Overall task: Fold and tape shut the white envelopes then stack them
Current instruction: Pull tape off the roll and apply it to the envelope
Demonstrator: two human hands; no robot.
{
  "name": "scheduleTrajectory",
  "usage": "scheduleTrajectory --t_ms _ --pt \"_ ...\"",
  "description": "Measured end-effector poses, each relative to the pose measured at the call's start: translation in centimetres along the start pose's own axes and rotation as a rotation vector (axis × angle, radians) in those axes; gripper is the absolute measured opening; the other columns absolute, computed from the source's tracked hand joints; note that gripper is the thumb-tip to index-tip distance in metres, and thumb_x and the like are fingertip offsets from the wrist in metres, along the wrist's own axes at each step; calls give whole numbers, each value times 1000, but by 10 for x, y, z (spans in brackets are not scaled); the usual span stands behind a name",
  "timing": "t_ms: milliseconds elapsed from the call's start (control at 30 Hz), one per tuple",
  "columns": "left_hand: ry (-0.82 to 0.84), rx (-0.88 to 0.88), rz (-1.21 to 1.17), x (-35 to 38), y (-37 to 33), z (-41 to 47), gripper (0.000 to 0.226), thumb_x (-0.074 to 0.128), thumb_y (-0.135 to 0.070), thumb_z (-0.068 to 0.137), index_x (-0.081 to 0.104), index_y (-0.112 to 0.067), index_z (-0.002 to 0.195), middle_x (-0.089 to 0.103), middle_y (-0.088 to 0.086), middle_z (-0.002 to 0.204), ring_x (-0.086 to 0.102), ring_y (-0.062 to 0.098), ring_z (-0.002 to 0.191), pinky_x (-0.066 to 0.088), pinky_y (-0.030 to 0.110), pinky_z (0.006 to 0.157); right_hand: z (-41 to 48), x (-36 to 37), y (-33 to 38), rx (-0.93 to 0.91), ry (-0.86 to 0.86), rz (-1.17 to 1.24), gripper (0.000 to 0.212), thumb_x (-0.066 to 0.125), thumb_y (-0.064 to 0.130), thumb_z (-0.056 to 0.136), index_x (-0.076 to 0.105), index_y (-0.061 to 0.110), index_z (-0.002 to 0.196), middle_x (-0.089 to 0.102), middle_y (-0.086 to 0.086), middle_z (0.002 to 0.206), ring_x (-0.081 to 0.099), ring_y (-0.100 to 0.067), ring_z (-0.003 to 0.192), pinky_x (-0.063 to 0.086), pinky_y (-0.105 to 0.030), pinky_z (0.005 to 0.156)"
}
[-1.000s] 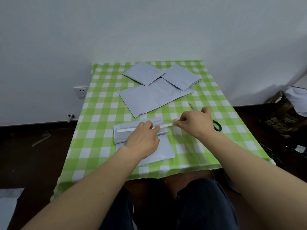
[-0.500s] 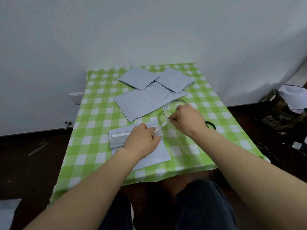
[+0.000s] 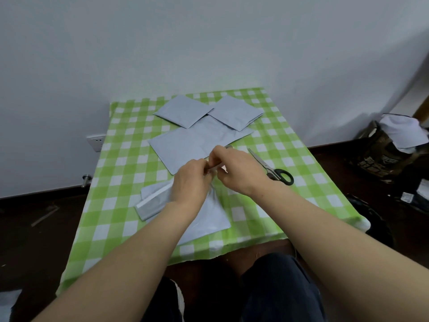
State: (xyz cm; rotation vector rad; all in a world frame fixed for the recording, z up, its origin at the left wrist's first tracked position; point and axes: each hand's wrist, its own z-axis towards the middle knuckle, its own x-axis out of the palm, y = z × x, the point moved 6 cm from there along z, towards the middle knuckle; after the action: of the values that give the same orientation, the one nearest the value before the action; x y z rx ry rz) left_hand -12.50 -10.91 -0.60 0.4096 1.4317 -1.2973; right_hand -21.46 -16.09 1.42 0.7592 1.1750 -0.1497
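1. The left hand (image 3: 192,180) and the right hand (image 3: 240,169) meet above the middle of the surface (image 3: 120,163), which is covered by a green-and-white checked cloth. Their fingertips touch.
2. Both hands have the fingers curled in. Together they pinch a thin pale strip (image 3: 214,167) between thumbs and fingertips. It is blurred and mostly hidden, so its material cannot be told.
3. The near envelope (image 3: 209,219) lies flat on the cloth beneath the left wrist, close to the front edge. Its flap (image 3: 153,203) is folded over at the left end, with a white band running along it.
4. A larger unfolded envelope (image 3: 190,145) lies just beyond the hands.
5. At the far end, the left folded envelope (image 3: 183,110) and the right folded envelope (image 3: 236,112) sit side by side, each overlapping the far edge of the unfolded one.
6. The scissors (image 3: 276,173), with black handles, lie on the cloth just to the right of the right hand, blades pointing away and leftward.
7. A wall socket (image 3: 95,142) shows left of the surface, and a brown bag (image 3: 380,154) topped with something white stands on the dark floor at the right.
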Motion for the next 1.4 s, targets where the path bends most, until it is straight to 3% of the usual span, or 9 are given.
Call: scheduleTrajectory --t_ms 100,167,300,433,567,700,1033,1267,1400 --pt "-43 -29 -79 -2 3 2 20 56 -24 91 68 -8 88 63 8 79 58 31 83 32 32 64 -16 -21 -8 -79 -370 103 19 55 17 83 61 18 101 60 4 114 54 -14 108 51 -32 68" --pt "-53 -111 -201 -3 10 4 21 61 -23 88 68 -7 78 58 4 66 58 29 77 28 29 60 -27 -32 -43 174 -490 29 20 52 17 88 62 19 105 57 4 116 53 -15 110 48 -32 70" --pt "-41 -359 -495 2 36 6 17 68 -24 84 73 -8 84 66 2 74 58 19 76 39 24 70 -52 -21 -120 776 -51 -212 11 51 18 91 61 12 92 50 -8 112 53 -28 92 39 -29 60" --pt "1 -573 -781 14 52 3 24 68 -20 85 62 -10 64 48 5 58 40 19 57 38 29 60 -61 -10 -137 802 30 -134 31 61 27 88 43 15 65 48 -5 71 49 -26 64 29 -24 44" --pt "24 -749 -1007 24 53 -5 14 64 -12 88 61 -5 77 56 7 66 52 14 56 50 17 46 -62 -17 -134 853 54 -144 39 68 28 84 40 12 63 44 -4 64 45 -22 56 27 -25 44" --pt "35 -880 -1175 33 50 -13 13 62 -8 89 58 -2 77 58 9 71 57 15 62 54 19 55 -64 -22 -130 852 107 -168 43 72 28 80 38 10 61 42 -4 59 40 -18 50 27 -25 43" --pt "68 -963 -1247 46 50 -18 17 53 -11 95 52 -1 82 58 12 78 61 21 75 51 33 86 -103 17 -67 1023 137 1190 30 74 19 79 63 -7 90 65 -15 69 65 -17 48 55 -21 44" --pt "68 -969 -1250 47 48 -20 16 46 -13 98 51 2 103 59 20 116 59 29 110 49 33 83 -120 39 -29 952 468 1383 70 60 69 62 67 2 82 64 -6 65 59 -10 42 51 -16 40" --pt "82 -955 -1245 51 51 -19 23 47 -15 98 54 6 106 62 17 104 63 23 80 49 31 78 -120 41 -16 862 554 1399 64 56 68 65 64 6 74 61 -4 61 53 -6 36 44 -13 34"
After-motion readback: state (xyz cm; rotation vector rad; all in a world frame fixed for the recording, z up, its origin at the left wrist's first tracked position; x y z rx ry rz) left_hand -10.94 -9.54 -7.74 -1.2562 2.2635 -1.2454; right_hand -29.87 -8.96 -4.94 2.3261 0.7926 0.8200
